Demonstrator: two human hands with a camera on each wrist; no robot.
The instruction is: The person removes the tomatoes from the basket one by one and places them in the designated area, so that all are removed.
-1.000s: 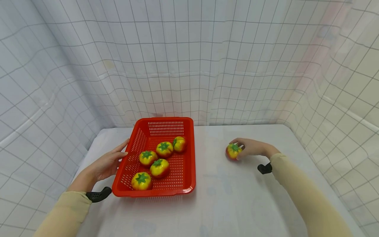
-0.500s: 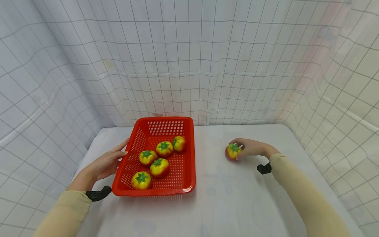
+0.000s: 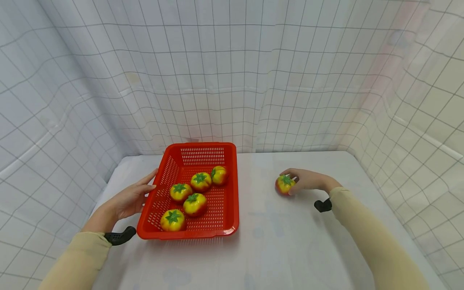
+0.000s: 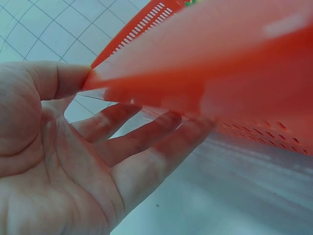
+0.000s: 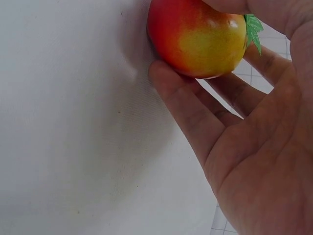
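Observation:
On the left side of the table stands a red plastic basket (image 3: 238, 193) with slotted walls. Several yellow-and-red tomatoes with green leafy tops lie in it, one of them a tomato (image 3: 173, 220) in the near left corner. My left hand (image 3: 132, 199) holds the basket's left rim, thumb at the edge and fingers beneath it along the outer wall, as the left wrist view shows. Over to the right, my right hand (image 3: 308, 180) grips a single tomato (image 5: 200, 39) between thumb and fingers, low at the table surface. Its leafy top faces up.
A white cloth covers the table (image 3: 275, 249). White grid-patterned curtains (image 3: 232, 80) enclose the back and both sides. Each wrist carries a black strap mount, such as the left mount (image 3: 121, 236).

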